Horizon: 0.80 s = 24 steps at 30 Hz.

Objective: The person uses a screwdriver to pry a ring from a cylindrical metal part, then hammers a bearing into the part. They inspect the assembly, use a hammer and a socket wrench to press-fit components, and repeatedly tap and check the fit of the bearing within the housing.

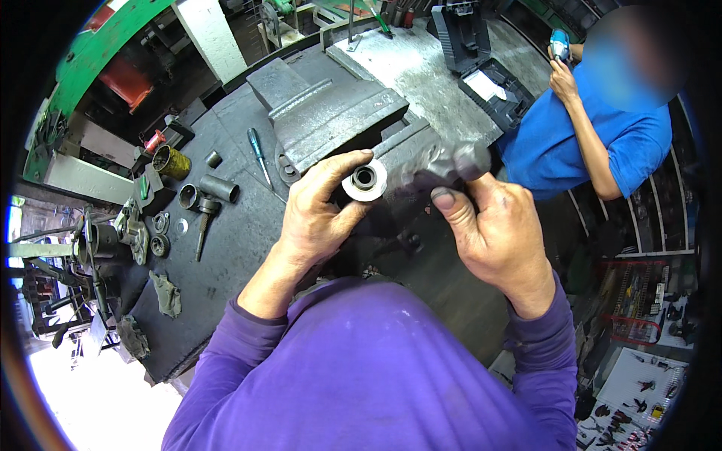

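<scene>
- The vise [331, 113] stands on the bench [226, 248], just behind both hands.
- The right hand [500, 233] is closed around a dark part [444, 167], thumb laid along it.
- The left hand [316, 218] pinches the ring [365, 180] between thumb and fingers, at the part's left end.

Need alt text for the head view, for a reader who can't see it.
A person in purple sleeves holds a dark metal part in the right hand while the left hand grips its pale ring-shaped end, over a dark workbench bearing a large vise, a screwdriver and metal sleeves. Another person in blue stands at upper right.
</scene>
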{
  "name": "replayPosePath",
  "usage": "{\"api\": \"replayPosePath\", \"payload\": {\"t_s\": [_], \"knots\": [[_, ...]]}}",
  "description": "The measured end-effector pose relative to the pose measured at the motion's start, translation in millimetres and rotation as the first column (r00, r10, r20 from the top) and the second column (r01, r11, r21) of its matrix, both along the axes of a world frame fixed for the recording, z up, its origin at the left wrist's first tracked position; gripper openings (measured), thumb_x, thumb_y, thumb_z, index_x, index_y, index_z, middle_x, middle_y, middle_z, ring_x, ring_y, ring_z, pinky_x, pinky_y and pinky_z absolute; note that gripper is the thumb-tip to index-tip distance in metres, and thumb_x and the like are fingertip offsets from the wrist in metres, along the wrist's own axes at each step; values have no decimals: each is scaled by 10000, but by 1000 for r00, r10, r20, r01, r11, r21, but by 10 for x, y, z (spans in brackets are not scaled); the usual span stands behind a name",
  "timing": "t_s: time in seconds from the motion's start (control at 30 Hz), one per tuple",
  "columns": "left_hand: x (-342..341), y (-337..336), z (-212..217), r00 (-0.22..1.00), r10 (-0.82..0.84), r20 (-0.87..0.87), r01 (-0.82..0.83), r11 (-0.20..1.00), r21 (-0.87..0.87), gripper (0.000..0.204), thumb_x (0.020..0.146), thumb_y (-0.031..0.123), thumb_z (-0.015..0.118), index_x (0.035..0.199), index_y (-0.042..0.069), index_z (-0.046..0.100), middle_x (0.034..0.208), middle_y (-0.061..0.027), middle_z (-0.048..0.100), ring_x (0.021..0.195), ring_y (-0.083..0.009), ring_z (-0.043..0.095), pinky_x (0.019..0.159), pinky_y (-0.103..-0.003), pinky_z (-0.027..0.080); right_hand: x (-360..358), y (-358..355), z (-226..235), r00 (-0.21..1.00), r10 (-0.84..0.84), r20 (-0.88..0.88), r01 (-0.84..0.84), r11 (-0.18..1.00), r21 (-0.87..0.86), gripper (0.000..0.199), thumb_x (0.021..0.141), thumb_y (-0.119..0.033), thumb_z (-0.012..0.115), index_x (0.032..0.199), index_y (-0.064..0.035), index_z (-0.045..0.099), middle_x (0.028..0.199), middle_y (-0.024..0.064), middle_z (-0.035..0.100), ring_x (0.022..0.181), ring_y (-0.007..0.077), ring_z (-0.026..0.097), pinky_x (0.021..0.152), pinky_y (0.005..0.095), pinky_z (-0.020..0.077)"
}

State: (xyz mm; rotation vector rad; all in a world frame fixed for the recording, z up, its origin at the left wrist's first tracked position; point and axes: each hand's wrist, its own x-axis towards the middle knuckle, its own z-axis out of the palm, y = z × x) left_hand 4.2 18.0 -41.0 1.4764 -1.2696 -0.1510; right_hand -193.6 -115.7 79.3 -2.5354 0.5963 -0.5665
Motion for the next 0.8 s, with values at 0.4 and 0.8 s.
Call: {"api": "replayPosePath", "payload": {"t_s": [0.4, 0.8], "knots": [[86, 33, 125, 989, -125, -75, 134, 983, 128, 579, 895, 34, 821, 1441, 22, 630, 1353, -162, 734, 1258, -257, 709, 1071, -375, 544, 73, -48, 49, 993, 11, -116, -27, 990, -139, 413, 1053, -479, 650, 979, -73, 668, 702, 182, 711, 678, 409, 739, 584, 493, 569], [22, 66, 93, 982, -104, -160, 116, 991, 67, 811, 791, 49, 888, 1522, 32, 539, 1393, -139, 674, 1332, -249, 634, 1139, -392, 496, 45, 5, 38, 985, 12, -169, -23, 998, -62, 438, 1049, -464, 659, 931, -43, 650, 687, 204, 695, 701, 433, 733, 607, 510, 566]]}}
